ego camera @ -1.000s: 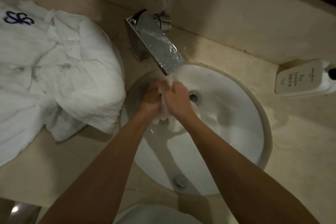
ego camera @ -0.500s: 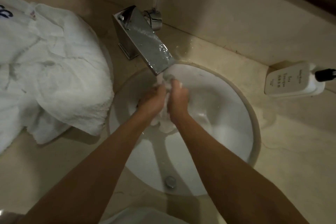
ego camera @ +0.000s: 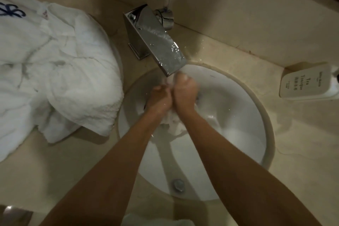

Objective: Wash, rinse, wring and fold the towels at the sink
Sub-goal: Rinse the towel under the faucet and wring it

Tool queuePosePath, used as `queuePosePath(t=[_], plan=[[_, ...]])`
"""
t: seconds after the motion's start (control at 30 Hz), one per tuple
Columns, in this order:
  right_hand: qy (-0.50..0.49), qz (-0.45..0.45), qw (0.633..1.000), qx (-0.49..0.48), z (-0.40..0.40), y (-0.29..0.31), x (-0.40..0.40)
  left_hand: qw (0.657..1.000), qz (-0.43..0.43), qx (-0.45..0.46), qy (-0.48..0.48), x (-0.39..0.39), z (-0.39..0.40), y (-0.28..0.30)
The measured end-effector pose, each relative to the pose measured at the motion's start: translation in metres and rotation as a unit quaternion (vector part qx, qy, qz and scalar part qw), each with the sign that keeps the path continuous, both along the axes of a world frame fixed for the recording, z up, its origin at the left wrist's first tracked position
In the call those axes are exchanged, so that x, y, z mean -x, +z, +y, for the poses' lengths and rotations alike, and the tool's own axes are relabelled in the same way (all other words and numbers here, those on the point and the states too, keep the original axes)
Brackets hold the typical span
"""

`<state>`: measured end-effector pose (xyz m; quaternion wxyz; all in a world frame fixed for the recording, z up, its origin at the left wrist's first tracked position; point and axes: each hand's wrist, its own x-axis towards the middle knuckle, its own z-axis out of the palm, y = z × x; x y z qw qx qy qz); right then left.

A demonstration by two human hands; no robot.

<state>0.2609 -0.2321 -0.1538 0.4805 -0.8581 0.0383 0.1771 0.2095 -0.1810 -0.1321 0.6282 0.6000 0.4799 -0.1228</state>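
Both hands are gripping a wet towel under the tap.

The left hand [ego camera: 159,100] and right hand [ego camera: 185,91] are curling tightly around a small white towel [ego camera: 172,123], pressed side by side over the round sink [ego camera: 238,134], just below the chrome tap [ego camera: 156,42]. More white towels [ego camera: 60,71] are lying heaped on the worktop [ego camera: 55,161] to the left.
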Motion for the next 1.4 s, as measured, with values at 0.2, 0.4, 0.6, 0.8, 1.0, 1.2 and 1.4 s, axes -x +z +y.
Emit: queuePosePath(t=[0.2,0.4,0.6,0.8,1.0,1.2,1.4], plan=[[0.013,0.054,0.998,-0.002,0.002,0.003,0.017,0.995,0.043,-0.064,-0.061,-0.009,0.009,-0.007],[-0.089,0.201,0.975,-0.026,-0.003,-0.021,-0.02,0.985,0.014,-0.146,-0.093,0.007,-0.009,0.009],[-0.256,0.402,0.837,-0.269,-0.047,-0.011,-0.014,0.982,-0.055,-0.166,0.065,0.031,-0.004,0.02],[-0.295,0.471,0.707,-0.436,-0.113,-0.007,0.021,0.883,-0.041,0.358,0.3,0.064,0.009,-0.001],[-0.167,0.546,0.701,-0.427,-0.115,0.001,0.048,0.858,-0.038,0.429,0.279,0.065,0.004,-0.004],[-0.016,0.475,0.804,-0.357,-0.097,0.034,0.022,0.96,-0.052,0.237,0.144,0.058,0.01,0.01],[-0.017,0.428,0.79,-0.438,-0.075,0.052,0.005,0.987,-0.066,0.053,0.133,0.021,0.022,0.008]])
